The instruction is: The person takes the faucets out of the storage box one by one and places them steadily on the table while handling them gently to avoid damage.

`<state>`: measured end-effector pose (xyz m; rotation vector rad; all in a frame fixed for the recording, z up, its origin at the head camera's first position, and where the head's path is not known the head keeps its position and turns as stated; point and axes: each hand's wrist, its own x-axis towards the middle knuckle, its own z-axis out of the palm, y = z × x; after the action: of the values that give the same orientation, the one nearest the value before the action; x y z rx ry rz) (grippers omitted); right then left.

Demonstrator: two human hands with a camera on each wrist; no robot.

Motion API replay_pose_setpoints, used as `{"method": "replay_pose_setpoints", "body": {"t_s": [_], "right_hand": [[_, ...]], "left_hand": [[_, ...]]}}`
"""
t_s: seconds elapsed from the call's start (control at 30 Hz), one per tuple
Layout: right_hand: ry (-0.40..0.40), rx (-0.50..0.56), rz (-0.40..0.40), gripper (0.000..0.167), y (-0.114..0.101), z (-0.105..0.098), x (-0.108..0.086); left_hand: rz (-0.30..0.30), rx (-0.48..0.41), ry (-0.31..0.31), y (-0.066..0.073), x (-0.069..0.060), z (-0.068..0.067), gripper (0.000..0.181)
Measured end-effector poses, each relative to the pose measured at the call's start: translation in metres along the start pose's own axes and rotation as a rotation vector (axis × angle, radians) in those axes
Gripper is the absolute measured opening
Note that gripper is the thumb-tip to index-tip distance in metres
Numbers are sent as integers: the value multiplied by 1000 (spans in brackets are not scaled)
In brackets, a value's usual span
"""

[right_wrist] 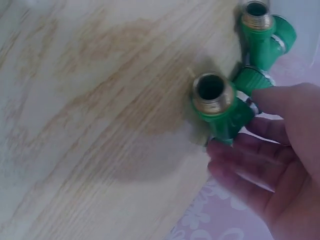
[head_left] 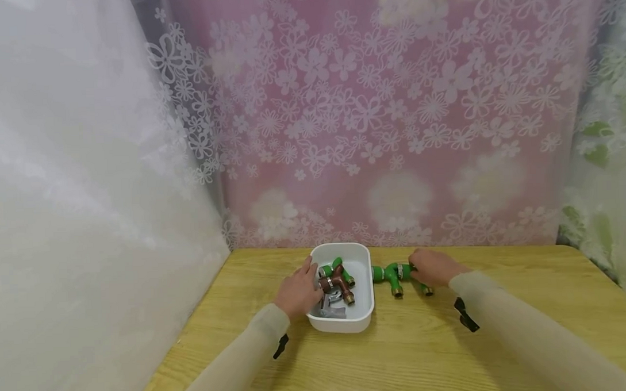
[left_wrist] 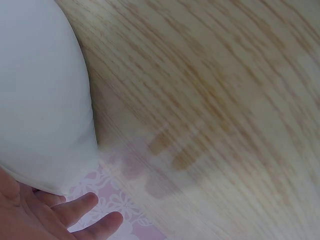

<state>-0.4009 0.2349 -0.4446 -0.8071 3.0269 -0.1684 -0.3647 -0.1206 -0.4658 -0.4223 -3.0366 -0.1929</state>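
In the head view my right hand (head_left: 436, 268) holds the right-hand one of two green taps (head_left: 406, 271) with brass threaded ends. The right wrist view shows the thumb on this green tap (right_wrist: 235, 120) at its silver band, with the fingers beneath. Beside it lies the other green tap (head_left: 393, 280), close to the white basin (head_left: 367, 308). My left hand (head_left: 298, 291) rests at the basin's left rim. In the left wrist view the left fingers (left_wrist: 80, 210) extend loosely past the rim. Inside the basin are a brown tap (head_left: 341, 283) and a green tap (head_left: 326, 270).
Grey pieces (head_left: 334, 312) lie at the near end of the basin. Everything stands on a wooden table (head_left: 401, 359). A pink flowered curtain (head_left: 342, 131) hangs behind it, with a white sheet (head_left: 85, 197) on the left.
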Motion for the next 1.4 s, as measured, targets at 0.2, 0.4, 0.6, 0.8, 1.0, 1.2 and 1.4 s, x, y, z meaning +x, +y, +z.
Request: {"method": "replay_pose_setpoints", "body": {"t_s": [0.2,0.4,0.6,0.8,1.0,1.2,1.4], "right_hand": [[40,-40,-14,18,0,-5,5],[49,-61,-52,26,-16,-20,12],[34,-69,-98,25,-39,-29,24],[45,-53,-126,25,-61,-35,35],[10,-72,-127,25,-83,-42,44],[-62,-44,-131,30,-101,-44,55],[-89,-36,-163,35,-112,-39,70]], "left_hand": [[7,-1,7,-1,1,2,71],[2,-8,1,-1,3,2,72],[-3,8,3,-1,3,4,73],[6,30,15,-1,2,1,72],[9,-1,22,-1,1,-2,71],[6,-16,10,-1,0,-3,70],[5,-8,10,-1,3,-2,69]]}}
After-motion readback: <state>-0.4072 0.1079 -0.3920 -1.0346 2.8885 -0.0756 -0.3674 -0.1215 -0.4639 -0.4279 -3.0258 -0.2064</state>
